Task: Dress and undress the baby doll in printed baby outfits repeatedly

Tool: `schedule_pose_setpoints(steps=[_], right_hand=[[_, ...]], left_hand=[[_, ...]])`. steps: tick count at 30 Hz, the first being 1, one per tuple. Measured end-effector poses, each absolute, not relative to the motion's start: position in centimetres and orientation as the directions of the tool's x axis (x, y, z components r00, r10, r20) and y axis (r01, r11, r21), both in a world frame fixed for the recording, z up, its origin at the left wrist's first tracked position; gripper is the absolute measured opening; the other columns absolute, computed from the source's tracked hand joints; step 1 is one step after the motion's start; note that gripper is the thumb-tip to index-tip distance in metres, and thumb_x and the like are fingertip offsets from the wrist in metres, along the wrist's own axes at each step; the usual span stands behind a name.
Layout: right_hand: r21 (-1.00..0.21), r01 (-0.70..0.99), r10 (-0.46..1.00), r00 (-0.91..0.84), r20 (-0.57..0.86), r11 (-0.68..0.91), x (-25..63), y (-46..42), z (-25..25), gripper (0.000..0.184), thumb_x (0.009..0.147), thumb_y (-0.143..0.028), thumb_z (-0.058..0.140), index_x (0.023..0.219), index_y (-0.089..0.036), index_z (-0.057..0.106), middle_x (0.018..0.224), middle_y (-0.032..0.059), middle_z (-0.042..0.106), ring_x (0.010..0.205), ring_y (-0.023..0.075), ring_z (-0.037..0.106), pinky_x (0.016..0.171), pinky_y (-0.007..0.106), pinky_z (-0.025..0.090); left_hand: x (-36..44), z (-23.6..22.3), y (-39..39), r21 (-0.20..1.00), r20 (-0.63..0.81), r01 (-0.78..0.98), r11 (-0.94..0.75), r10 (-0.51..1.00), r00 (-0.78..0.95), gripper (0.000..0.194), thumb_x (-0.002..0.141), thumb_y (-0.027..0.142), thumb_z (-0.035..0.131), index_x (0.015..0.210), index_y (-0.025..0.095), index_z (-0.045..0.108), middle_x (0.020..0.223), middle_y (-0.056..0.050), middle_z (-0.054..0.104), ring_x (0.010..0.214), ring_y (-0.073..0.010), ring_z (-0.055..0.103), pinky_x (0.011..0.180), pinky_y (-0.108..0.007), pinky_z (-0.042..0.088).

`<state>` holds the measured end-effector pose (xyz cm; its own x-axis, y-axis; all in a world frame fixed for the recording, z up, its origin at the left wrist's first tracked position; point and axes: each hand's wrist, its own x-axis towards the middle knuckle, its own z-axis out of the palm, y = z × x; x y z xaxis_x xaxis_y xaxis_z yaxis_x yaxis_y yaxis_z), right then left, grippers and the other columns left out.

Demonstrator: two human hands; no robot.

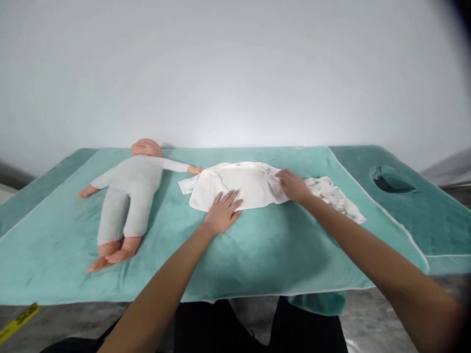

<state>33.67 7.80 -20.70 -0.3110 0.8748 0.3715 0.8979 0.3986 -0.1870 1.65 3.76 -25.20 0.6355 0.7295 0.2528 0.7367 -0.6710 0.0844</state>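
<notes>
Pressing lightly on the white garment (pixel 246 184), my left hand (pixel 222 213) lies palm down over its near edge, fingers spread wide and nothing gripped in them. My right hand (pixel 292 186) is at the garment's right end, its fingers bent and partly closed against the fabric; I cannot tell whether they pinch it or only rest there. The garment is laid out roughly flat in front of me, near the middle of a teal sheet (pixel 257 264) spread over a bed (pixel 437 220). Small printed motifs run along its far edge, and a printed flap (pixel 187 185) sticks out at its left end. Just beyond my right hand, a crumpled piece of printed white cloth (pixel 333 196) trails off to the right; where it meets the garment is hidden from me.

Over on the left, a doll (pixel 138 179) with a pale grey cloth body lies on its back, arms out and feet toward me. One of its arms reaches right up to the garment's left end. At the right end of the bed I see a dark opening (pixel 392 181), and a plain pale wall (pixel 235 73) rises behind everything.
</notes>
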Motion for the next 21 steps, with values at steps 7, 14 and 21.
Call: schedule_pose_setpoints(steps=[7,14,21], right_hand=[[-0.145,0.95,0.944,-0.239,0.229,0.276,27.4,14.2,-24.2,0.04,0.096,-0.022,0.039,0.131,-0.011,0.057,0.146,0.019,0.052,0.136,0.0324,0.042,0.114,0.052,0.031],[0.1,0.893,0.885,-0.448,0.126,0.438,30.9,19.9,-22.1,0.037,0.092,-0.014,0.046,0.127,-0.014,0.06,0.142,0.0182,0.054,0.13,0.0306,0.045,0.111,0.05,0.029],[0.016,0.961,0.94,-0.272,0.205,0.275,28.4,17.6,-22.1,0.039,0.091,-0.022,0.051,0.129,-0.015,0.06,0.147,0.0205,0.048,0.134,0.0381,0.039,0.109,0.06,0.029]], left_hand=[[1.4,-26.5,3.8,-0.004,0.319,0.719,-0.695,0.681,0.659,0.029,0.097,0.024,0.045,0.113,0.015,0.068,0.135,-0.013,0.063,0.129,-0.0279,0.053,0.114,-0.047,0.037],[1.5,-26.5,4.0,-0.004,0.321,0.72,-0.694,0.681,0.658,0.025,0.098,0.028,0.047,0.106,0.017,0.068,0.133,-0.012,0.062,0.125,-0.0287,0.054,0.109,-0.048,0.039],[1.3,-26.2,3.9,0.015,0.338,0.701,-0.713,0.663,0.667,0.031,0.1,0.033,0.045,0.116,0.017,0.067,0.136,-0.014,0.06,0.126,-0.0301,0.053,0.107,-0.05,0.04]])
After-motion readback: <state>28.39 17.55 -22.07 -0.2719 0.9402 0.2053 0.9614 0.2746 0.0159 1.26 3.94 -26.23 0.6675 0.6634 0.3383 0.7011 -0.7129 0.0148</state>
